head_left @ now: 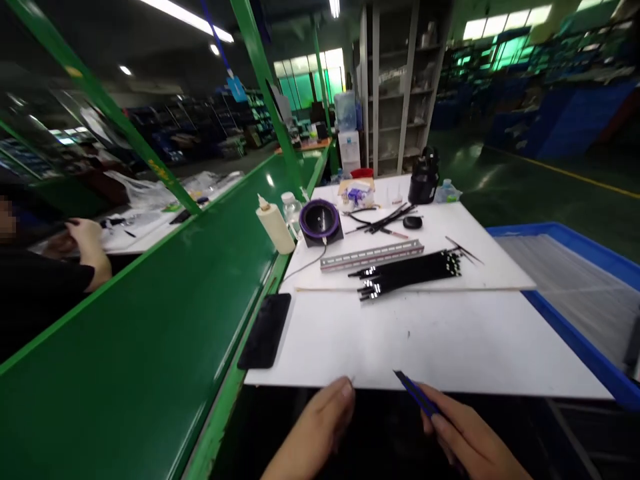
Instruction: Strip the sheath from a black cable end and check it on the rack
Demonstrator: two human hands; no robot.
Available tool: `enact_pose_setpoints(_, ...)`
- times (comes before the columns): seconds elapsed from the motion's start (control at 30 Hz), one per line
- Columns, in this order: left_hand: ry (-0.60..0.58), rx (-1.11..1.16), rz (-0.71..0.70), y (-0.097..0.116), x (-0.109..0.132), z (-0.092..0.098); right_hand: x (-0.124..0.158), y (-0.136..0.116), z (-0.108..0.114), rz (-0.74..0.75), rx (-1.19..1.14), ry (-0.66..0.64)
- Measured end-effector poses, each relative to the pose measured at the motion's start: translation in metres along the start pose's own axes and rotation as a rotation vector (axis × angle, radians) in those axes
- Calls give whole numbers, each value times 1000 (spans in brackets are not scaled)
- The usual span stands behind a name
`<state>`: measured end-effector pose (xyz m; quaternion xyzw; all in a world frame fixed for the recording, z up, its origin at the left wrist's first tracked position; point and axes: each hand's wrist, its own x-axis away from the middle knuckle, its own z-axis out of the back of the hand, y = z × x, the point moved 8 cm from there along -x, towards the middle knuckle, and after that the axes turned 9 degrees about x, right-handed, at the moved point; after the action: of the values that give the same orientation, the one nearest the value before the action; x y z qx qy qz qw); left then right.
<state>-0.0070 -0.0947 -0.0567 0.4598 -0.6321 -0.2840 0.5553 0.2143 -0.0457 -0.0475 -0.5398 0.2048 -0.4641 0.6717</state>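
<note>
In my right hand (pixel 465 427) is a utility knife (pixel 419 393) with a blue-edged body, its dark blade pointing up and left over the table's front edge. My left hand (pixel 325 420) is closed, thumb against curled fingers, just in front of that edge. Whatever it may hold is too small or hidden to make out. Beyond both hands, a bundle of black strips (pixel 410 272) with shiny ends lies on a white board (pixel 490 267), beside a slotted metal channel (pixel 373 255).
A black tablet-like slab (pixel 266 330) lies by the green partition (pixel 150 347). Behind stand a cream squeeze bottle (pixel 276 228), a purple-rimmed round device (pixel 320 221) and a black jug (pixel 424 177). A blue tray (pixel 555 233) sits at right. Another person's arm (pixel 93 250) shows beyond the partition.
</note>
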Motion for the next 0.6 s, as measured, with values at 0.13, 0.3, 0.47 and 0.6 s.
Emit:
enact_pose_setpoints(0.13,31,101,72,-10,0,4,-9,-23,-13,143,76,-130)
enact_pose_setpoints(0.3,-117,455,330,-27,3,-20,-17,-23,-14,94,61,-44)
enact_pose_setpoints(0.47,-84,500,404,-33,-1,-26,-11,-10,-21,-22,-11,-102)
enact_pose_setpoints(0.6,-50,482,413,-40,-3,-26,-11,-11,-27,-47,134,-194)
